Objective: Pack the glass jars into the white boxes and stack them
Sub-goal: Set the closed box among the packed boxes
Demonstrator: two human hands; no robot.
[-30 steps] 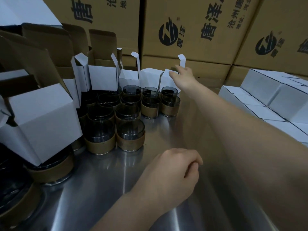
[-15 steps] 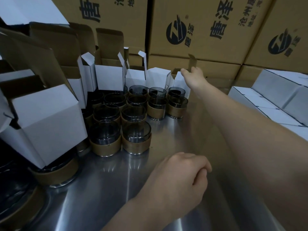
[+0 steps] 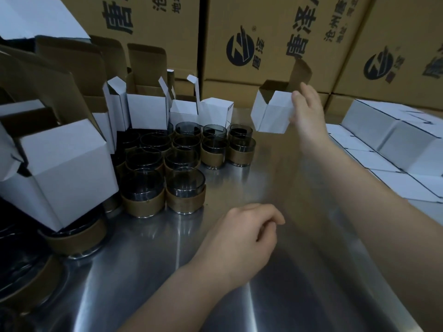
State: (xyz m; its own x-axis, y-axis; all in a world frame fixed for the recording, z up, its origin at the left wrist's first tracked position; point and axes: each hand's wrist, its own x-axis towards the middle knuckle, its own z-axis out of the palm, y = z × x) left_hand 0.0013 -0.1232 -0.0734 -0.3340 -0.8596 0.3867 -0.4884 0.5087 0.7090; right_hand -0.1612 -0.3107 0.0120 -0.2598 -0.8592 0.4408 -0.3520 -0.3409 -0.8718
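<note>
The right hand [image 3: 309, 113] reached out over the far side of the bench [image 3: 215, 295] and gripped an open white box [image 3: 273, 116] by its right wall, the thumb on the near face and the fingers round the far side. The box was tilted, its mouth turned up and to the left, showing the brown inside, and its lid flap stood up behind the fingers. It appeared to be held clear of the steel surface, just right of the rearmost jars and apart from them.

The left hand [image 3: 244, 238] lay low over the near middle of the bench with its fingers loosely curled and the thumb against the forefinger, holding nothing.

The glass jars [image 3: 185, 188], dark and each wrapped with a brown band round the lower half, stood upright in a tight cluster on the left half of the bench. Behind them a row of empty boxes [image 3: 147, 113] stood with their flaps raised. At the near left a larger-looking white box [image 3: 64, 168] leaned tilted on top of a banded jar [image 3: 74, 238].

Along the right edge, closed white boxes [image 3: 383, 144] lay side by side, with a second layer on top of them towards the back. Brown cartons [image 3: 263, 44] with dark printing formed a wall behind everything.
</note>
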